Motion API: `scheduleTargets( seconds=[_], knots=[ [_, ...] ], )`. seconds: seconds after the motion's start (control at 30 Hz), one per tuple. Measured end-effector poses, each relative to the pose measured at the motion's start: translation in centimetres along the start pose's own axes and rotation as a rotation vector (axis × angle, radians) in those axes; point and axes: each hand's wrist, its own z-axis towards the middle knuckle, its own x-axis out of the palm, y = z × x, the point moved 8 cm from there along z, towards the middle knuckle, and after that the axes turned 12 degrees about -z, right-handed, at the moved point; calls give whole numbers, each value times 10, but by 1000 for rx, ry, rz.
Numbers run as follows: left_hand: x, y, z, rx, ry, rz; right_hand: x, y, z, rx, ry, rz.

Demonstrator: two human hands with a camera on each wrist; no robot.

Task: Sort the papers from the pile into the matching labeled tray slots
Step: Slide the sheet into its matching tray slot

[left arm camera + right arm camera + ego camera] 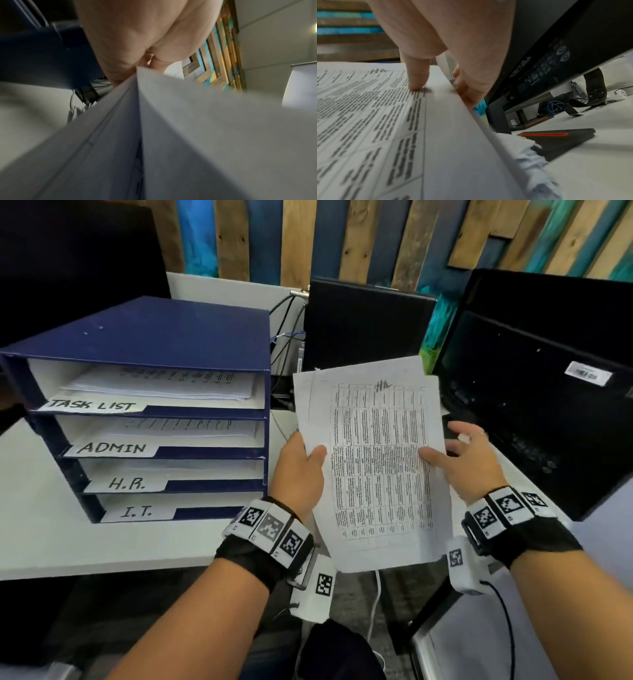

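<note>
Gripped from both sides: stack of papers (373,460) held up in front of body, right of blue tray organizer (144,337). Left hand (299,470) pinching left edge of stack, thumb on top of printed table, fingers behind. Right hand (471,460) at right edge, thumb pressed on top sheet, fingers partly behind the stack, so clamped on it too. Top sheet showing dense printed table with scribble near top; a second sheet offset behind. Organizer standing on white desk (51,529), four slots labeled TASK LIST (92,405), ADMIN (112,447), H.R. (127,483), I.T. (137,512). Sheets lying in top two slots; contents of lower two not clear. Black monitor (534,385) seen from the back on right, another dark monitor (366,323) behind papers. Marker wristbands on both wrists.

Left wrist view: left hand (137,37) seen from below, fingers curled round upper edge of paper stack (188,128), sheet edges fanning toward camera. Blurred; dark blue organizer at left.

Right wrist view: right hand (447,44) with thumb tip pressed down on printed sheet (385,121), fingers wrapped at stack's right edge, several sheets clamped between. Monitor back with ports just right of the hand, black flat device with orange stripe (556,138) lying on desk below.
</note>
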Motion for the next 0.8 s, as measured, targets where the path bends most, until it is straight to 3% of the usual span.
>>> scheduleTargets(
  seconds=[0.2, 0.4, 0.8],
  knots=[
    [-30, -25, -37, 118, -76, -10, -11, 46, -51, -139, -57, 48],
    [-86, -21, -73, 185, -222, 101, 17, 77, -108, -197, -27, 51],
    [-218, -9, -114, 69, -493, 190, 126, 115, -180, -214, 231, 200]
  ],
)
